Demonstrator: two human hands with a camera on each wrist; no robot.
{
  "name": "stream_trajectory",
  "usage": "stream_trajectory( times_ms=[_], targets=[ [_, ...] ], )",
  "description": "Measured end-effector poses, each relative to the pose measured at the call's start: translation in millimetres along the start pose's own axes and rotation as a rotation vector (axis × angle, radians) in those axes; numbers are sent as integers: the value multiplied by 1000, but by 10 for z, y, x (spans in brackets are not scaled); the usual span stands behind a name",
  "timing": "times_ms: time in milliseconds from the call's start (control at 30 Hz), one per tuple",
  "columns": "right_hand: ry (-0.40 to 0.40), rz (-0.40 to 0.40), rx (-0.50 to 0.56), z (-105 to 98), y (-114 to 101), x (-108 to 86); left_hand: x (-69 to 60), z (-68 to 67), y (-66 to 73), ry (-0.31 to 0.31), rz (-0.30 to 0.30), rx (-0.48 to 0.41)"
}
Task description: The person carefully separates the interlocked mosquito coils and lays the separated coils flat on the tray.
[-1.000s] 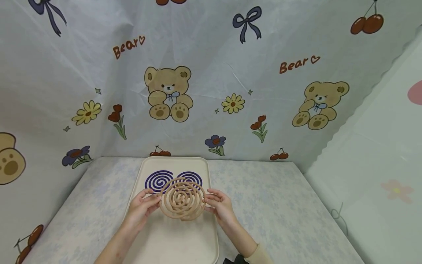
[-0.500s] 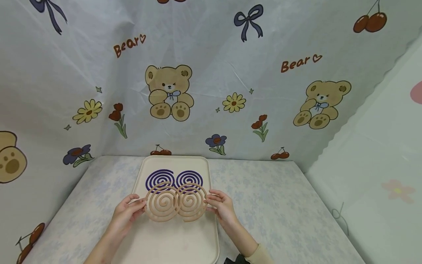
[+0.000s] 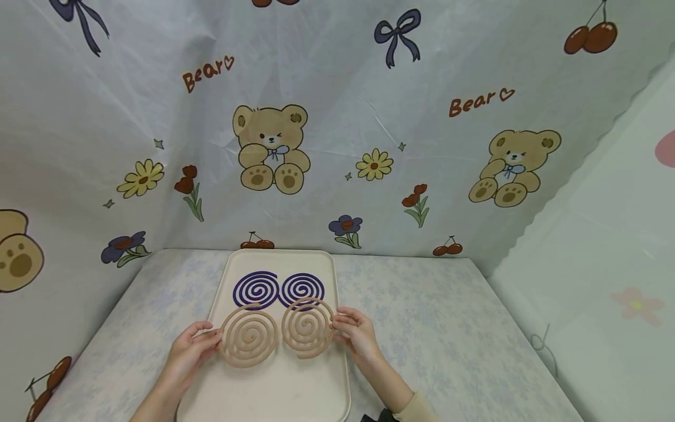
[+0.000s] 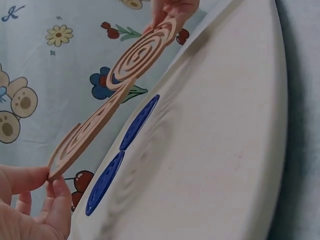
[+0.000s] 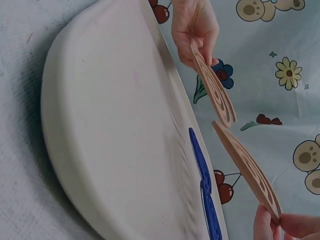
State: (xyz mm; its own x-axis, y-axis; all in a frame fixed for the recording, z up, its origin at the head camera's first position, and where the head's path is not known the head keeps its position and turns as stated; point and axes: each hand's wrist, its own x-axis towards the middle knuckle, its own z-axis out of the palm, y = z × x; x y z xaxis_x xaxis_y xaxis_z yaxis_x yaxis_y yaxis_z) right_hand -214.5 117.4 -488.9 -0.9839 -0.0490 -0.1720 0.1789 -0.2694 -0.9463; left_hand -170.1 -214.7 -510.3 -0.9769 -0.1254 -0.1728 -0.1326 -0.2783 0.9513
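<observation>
Two tan mosquito coils are held up over the cream tray (image 3: 269, 390), side by side with a narrow gap between them. My left hand (image 3: 183, 356) pinches the left tan coil (image 3: 250, 338) by its outer edge, thumb and fingers on its rim in the left wrist view. On the other side, my right hand (image 3: 360, 338) pinches the right tan coil (image 3: 306, 324) at its outer edge. Behind them two dark blue mosquito coils, a left one (image 3: 256, 290) and a right one (image 3: 303, 287), lie flat at the tray's far end.
A pale blue mottled tabletop (image 3: 422, 328) extends on both sides of the tray. Behind it hangs a cloth (image 3: 337, 111) printed with bears, flowers and bows. A thin looped cord (image 3: 543, 346) shows at the right.
The two tan coils overlapped a second ago and now stand apart. My left hand has moved left and nearer with its coil; the right hand has barely moved. The blue coils stay put.
</observation>
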Motion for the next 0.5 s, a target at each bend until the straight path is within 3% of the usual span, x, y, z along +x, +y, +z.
stream_trajectory(
  times_ms=[367,500],
  targets=[
    [-7,-1,-3,-53,76,-7,21,-17,-23,93,-24,160],
    [-12,-12,-10,-62,93,-7,29,-13,-21,125,10,232]
  ],
)
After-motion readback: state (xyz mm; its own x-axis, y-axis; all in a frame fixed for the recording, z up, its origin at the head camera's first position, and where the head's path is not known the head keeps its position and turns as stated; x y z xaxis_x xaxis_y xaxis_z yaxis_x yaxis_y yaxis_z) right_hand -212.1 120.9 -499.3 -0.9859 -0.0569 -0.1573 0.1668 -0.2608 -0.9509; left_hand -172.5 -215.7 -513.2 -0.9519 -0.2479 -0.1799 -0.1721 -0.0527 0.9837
